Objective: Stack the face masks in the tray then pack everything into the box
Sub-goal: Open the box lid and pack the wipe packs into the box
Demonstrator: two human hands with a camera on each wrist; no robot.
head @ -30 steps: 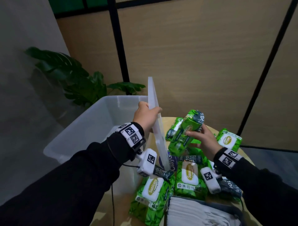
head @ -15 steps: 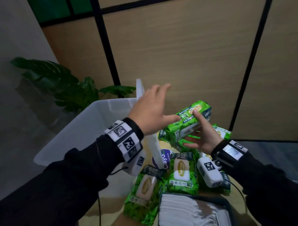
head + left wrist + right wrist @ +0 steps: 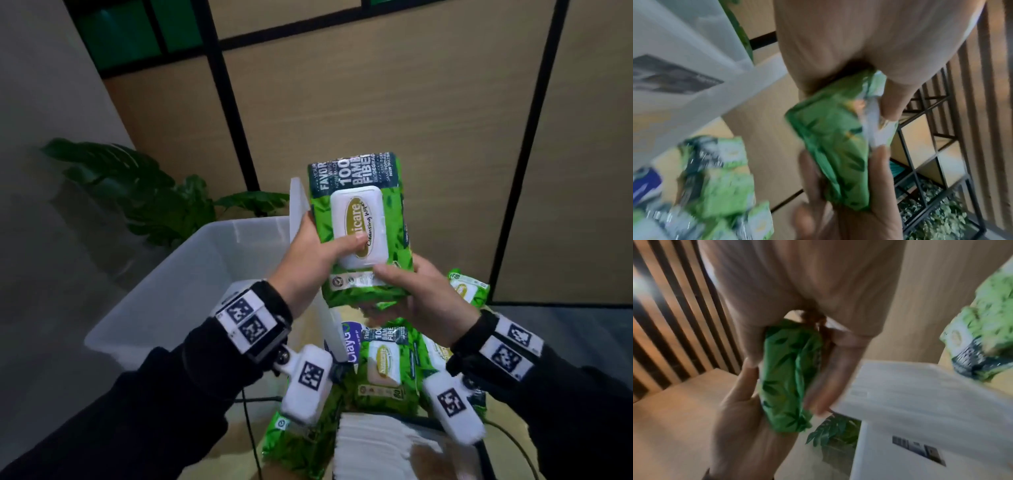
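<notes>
Round wooden table [image 3: 310, 455] in front of tan wall panels with black frames [image 3: 527, 147]; leafy plant [image 3: 150, 195] at back left, grey wall on the left. Right wrist view showed a slatted wooden wall behind; left wrist view showed a black grid shelf [image 3: 931, 146].

Clear plastic box [image 3: 164, 291] stood at the table's left edge, its white lid [image 3: 299, 205] propped upright just beside the left hand. Several green wipe packs [image 3: 383, 366] lay piled on the table; white face masks [image 3: 373, 448] sat stacked in a dark tray [image 3: 488, 459] at the near edge.

One green wipes pack [image 3: 361, 229], white flip lid facing the camera, was held upright in the air above the pile, right of the box.

Left hand [image 3: 313, 260] gripped its left side, thumb across the white flip lid, fingers behind. Right hand [image 3: 421, 294] held the bottom end, thumb on the front, fingers wrapped underneath. Both wrist views were motion-blurred but showed the pack clamped between both palms.
</notes>
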